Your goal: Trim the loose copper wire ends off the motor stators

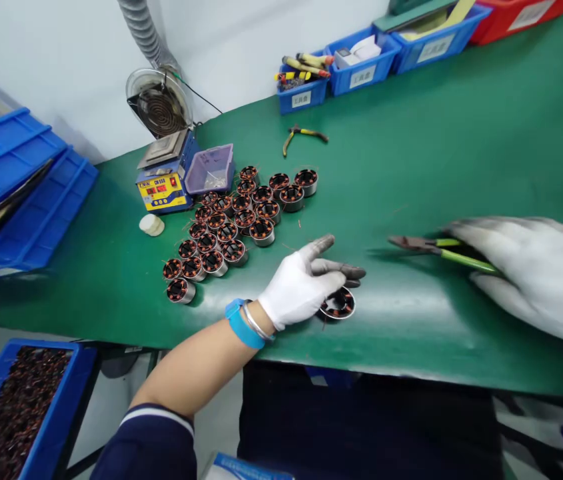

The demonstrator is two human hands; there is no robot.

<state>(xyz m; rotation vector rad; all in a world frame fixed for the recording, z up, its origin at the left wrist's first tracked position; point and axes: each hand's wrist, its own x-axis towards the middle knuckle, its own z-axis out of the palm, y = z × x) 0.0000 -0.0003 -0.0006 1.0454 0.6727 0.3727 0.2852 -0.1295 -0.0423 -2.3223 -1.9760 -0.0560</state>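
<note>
A white glove with greyed fingertips covers my left hand [306, 280], whose fingers are stretched apart above a motor stator [340, 308] near the front of the bench. The thumb reaches over the stator's rim; whether it touches I cannot tell. Copper windings show inside the stator's metal ring, partly hidden by the hand. Off to the right, my gloved right hand [516, 267] is closed around green-handled cutting pliers [418, 245], their jaws pointing left and apart from the stator. That hand is blurred by motion. Several similar stators [227, 232] stand grouped left of my left hand.
On the green bench [436, 153] lie yellow-black pliers [305, 135]. Behind them are blue bins [302, 97] of tools. A yellow-blue machine [164, 190], a purple tray [210, 172] and a round white piece [152, 225] stand left. Below, a blue crate [78, 373] holds dark parts.
</note>
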